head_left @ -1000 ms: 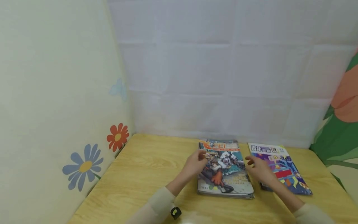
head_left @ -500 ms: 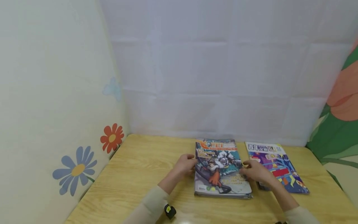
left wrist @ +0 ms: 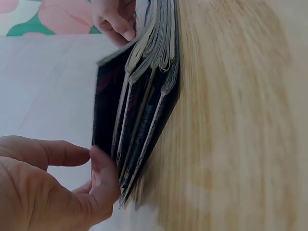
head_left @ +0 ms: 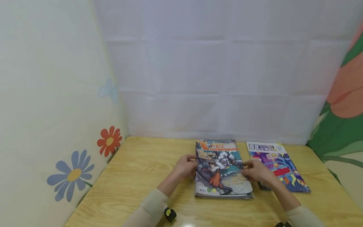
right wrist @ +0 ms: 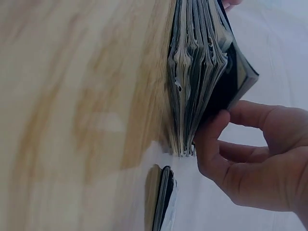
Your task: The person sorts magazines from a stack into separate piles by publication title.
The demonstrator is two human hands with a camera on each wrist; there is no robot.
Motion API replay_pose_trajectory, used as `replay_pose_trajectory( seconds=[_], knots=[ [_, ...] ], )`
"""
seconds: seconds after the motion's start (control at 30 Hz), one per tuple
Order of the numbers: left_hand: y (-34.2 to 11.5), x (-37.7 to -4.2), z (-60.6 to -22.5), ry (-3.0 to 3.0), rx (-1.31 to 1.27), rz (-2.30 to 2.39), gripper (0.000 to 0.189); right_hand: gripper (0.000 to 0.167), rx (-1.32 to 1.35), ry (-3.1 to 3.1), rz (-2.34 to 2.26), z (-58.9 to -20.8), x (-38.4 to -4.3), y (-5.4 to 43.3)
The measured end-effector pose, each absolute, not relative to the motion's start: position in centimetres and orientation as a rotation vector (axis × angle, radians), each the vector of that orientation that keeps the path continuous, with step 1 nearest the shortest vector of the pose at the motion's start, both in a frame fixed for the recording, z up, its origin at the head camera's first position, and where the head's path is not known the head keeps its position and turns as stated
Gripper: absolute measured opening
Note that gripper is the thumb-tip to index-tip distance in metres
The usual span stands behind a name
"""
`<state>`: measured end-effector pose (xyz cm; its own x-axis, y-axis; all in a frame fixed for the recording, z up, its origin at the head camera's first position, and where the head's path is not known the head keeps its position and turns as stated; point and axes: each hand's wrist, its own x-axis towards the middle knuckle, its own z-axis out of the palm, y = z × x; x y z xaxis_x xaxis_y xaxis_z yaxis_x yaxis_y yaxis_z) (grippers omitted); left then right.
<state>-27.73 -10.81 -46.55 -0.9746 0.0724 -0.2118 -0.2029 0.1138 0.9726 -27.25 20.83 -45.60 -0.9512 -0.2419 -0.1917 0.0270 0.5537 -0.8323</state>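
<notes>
An orange-titled magazine point(head_left: 219, 170) is being pinched at opposite edges by the fingers point(left wrist: 103, 180) of the left hand point(head_left: 185, 167) and right hand point(head_left: 257, 172), atop a stack point(head_left: 224, 196) on the table point(head_left: 150, 157) beside a "青年文摘" issue point(head_left: 283, 168).

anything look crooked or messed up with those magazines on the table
A little: a dark edge pokes out under the purple-covered magazine, at its lower left, so things there aren't lined up. The page edges of the pile also look wavy and uneven. No spill shows.
</notes>
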Motion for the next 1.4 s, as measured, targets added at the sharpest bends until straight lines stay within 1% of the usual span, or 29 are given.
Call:
replay_pose_trajectory(
  seconds=[0.27, 0.43, 0.67, 0.87, 1.07, 1.2, 1.4],
  knots=[
    [-11.0, -27.8, -46.7, 2.130, -0.074, 2.011, 0.058, 0.054, -0.006, 2.364, -1.547, -45.8, -27.1, 21.0],
    [-11.4, -27.7, -46.7, 2.118, -0.086, 2.017, 0.057, 0.058, 0.006, 2.286, -1.629, -45.8, -26.7, 20.7],
    [-12.0, -27.7, -46.8, 2.079, -0.064, 2.029, 0.057, 0.057, 0.033, 2.291, -1.655, -46.1, -26.5, 20.2],
    [-12.6, -27.6, -46.5, 2.104, -0.041, 1.992, 0.057, 0.055, -0.028, 2.319, -1.635, -45.7, -26.6, 20.1],
    [-13.5, -28.1, -45.8, 2.122, 0.002, 1.979, 0.056, 0.056, -0.116, 2.300, -1.627, -44.1, -27.2, 20.0],
    [-14.3, -28.5, -45.5, 2.137, 0.017, 1.973, 0.055, 0.057, -0.122, 2.271, -1.635, -43.1, -27.5, 19.4],
    [-16.4, -28.6, -45.5, 2.175, 0.008, 2.004, 0.051, 0.055, -0.102, 2.236, -1.652, -42.9, -28.0, 17.4]
  ],
)
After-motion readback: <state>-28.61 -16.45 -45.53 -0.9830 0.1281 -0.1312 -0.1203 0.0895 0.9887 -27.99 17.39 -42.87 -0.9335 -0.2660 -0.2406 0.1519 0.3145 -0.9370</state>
